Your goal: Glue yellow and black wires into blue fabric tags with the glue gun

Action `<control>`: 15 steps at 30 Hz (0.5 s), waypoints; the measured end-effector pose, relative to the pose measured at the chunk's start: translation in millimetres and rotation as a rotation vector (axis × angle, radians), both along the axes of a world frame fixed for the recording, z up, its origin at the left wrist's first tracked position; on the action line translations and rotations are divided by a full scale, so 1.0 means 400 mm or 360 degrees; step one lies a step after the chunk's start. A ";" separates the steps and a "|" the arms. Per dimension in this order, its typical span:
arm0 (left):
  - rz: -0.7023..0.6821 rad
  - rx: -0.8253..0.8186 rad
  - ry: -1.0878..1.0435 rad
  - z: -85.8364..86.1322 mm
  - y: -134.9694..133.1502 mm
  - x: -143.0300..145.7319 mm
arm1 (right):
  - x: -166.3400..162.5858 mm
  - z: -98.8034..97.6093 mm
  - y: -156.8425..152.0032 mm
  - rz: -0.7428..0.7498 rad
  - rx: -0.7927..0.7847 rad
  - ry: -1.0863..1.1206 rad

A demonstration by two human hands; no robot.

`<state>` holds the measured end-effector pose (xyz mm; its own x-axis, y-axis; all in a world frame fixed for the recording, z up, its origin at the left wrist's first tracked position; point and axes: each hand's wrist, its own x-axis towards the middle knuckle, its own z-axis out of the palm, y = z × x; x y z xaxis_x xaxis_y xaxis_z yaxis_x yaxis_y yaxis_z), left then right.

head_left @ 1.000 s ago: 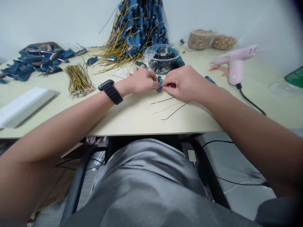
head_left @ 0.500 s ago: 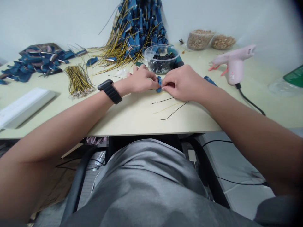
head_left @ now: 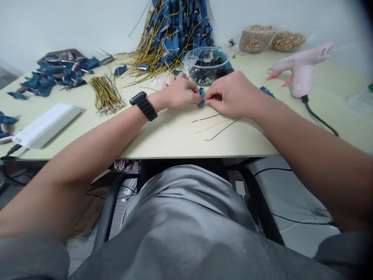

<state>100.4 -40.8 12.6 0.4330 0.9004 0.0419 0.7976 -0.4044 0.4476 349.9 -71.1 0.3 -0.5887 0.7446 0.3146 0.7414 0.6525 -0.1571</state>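
A small blue piece [head_left: 201, 93] stands between my hands just above the tabletop. My left hand [head_left: 182, 92], a black watch on its wrist, pinches the piece between thumb and fingertips from the left. From the right, the thumb and fingertips of my right hand [head_left: 229, 95] are closed at its edge; whatever they grip is too small to make out. Thin black and yellow wires [head_left: 224, 129] lie on the table below the right hand. Partly hidden behind that wrist is another blue piece [head_left: 267, 92].
Beyond my hands stands a clear tub [head_left: 206, 72] of small black parts, before a tall heap of blue pieces with yellow-black wires [head_left: 175, 35]. A wire bundle [head_left: 105, 93], white box [head_left: 48, 124] and more blue pieces [head_left: 58, 72] lie left. Right is a pink glue gun [head_left: 303, 72].
The whole view has shifted, so the table's contents appear farther right and slightly higher. Both hands keep nearly the same pinch around the blue piece.
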 end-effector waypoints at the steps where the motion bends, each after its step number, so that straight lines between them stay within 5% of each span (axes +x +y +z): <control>1: -0.0005 0.0011 -0.0007 -0.002 0.003 -0.002 | -0.001 -0.001 0.002 -0.0006 -0.0001 0.0010; 15: -0.0073 -0.0008 0.0076 0.006 0.006 -0.016 | -0.004 0.012 0.015 0.0007 -0.0121 0.0337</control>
<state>94.0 -38.2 15.2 0.4754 0.8797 0.0156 0.7987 -0.4389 0.4117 348.5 -65.1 5.2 -0.5189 0.7686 0.3743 0.6838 0.6359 -0.3578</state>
